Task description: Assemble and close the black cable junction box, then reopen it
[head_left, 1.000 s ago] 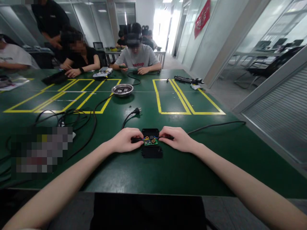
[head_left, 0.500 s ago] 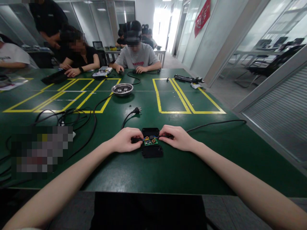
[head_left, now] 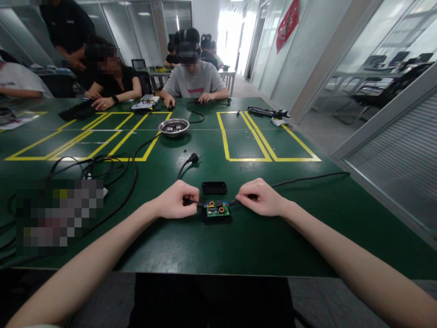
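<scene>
Was standing by the green table (head_left: 239,246) and the person at the near edge had both bare forearms laid out flat, hands apart with a small green circuit board (head_left: 215,210) right between them. The board sat in a black shell (head_left: 217,219) close to the near edge, and the matching black lid (head_left: 214,187) lay loose just behind it, apart from it, I'd guess parked there so the inside stayed open to view. The left hand (head_left: 175,200) was closed in a pinch on the plug cord (head_left: 191,159) just where it met the board's left side, and the right hand (head_left: 261,198) was pinched the same way on the thin black cord (head_left: 307,177) coming off the right side. Looked to me like gripping both leads that close to the board was about keeping it level and steady rather than letting it dangle off its wires. I couldn't tell if the board was fully seated or just resting on the shell. Further out, a metal bowl (head_left: 174,127) with small bits sat mid-table, within reach. A tangle of cables (head_left: 99,166) sprawled off to the left, well clear of the hands.
</scene>
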A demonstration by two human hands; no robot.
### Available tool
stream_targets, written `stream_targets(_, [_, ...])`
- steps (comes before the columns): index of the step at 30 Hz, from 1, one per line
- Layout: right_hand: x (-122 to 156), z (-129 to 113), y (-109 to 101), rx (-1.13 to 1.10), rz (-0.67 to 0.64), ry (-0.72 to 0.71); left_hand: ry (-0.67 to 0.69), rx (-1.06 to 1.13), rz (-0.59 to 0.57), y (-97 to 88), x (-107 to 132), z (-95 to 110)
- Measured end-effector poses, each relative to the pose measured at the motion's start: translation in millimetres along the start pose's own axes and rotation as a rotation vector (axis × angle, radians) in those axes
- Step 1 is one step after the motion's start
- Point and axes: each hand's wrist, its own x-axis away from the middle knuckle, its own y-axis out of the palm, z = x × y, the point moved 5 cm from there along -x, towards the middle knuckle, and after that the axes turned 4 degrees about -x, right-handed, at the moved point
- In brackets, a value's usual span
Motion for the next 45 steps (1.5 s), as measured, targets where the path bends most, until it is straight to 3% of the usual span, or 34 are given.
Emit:
stream_targets(6, [-1.1,-3.3,9.1,-0.086,-0.069,-0.008,-0.009,0.013,-0.067,7.4,0.8,-1.0])
stream_targets(12, [-3.6,5.7,7.6,0.098,-0.032,0.092,-0.075,-0.12,0.018,2.7,-1.7,-14.6])
stream_targets(19, [-4.3,7.5,-0.3,0.2,0.068,0.137,-0.092,-0.209,0.122,-3.2,-3.3,-14.6])
stream_targets(40, [-0.8,16.5,8.6,0.167,-0.083,0.126,-0.086,-0.289,0.058,1.9,-0.1,-18.7])
stream_targets(45, [-2.0,15.7,12.3,0.149,-0.053,0.14,0.0,-0.335,0.076,0.9,-0.1,-14.9])
